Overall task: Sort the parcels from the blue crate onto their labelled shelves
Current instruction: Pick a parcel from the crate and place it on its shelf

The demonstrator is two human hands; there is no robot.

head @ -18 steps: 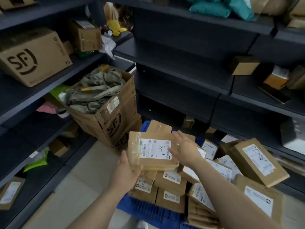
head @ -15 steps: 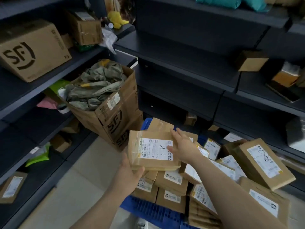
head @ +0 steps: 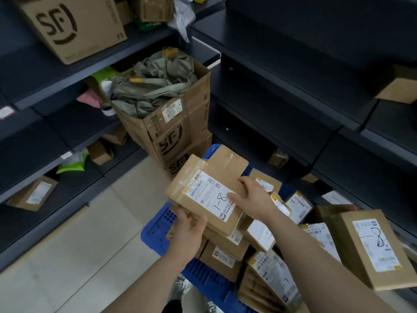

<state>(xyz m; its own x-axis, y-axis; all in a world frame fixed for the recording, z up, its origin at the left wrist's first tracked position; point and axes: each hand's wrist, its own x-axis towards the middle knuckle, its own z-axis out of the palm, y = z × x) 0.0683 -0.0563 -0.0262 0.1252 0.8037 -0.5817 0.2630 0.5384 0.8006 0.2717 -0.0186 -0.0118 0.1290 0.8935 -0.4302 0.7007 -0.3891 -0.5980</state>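
Both hands are held out in the middle of the frame. The parcel (head: 208, 196) marked 1-8 is gripped by the left hand (head: 188, 231) underneath and the right hand (head: 255, 199) on top, above the blue crate (head: 158, 227).

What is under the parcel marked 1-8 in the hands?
Below the 1-8 parcel, more labelled parcels stacked in the blue crate show. The left hand grips its near corner; whatever lies directly beneath is covered.

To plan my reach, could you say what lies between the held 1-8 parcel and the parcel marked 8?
In the head view, the right hand holding the 1-8 parcel, then smaller labelled parcels in the blue crate.
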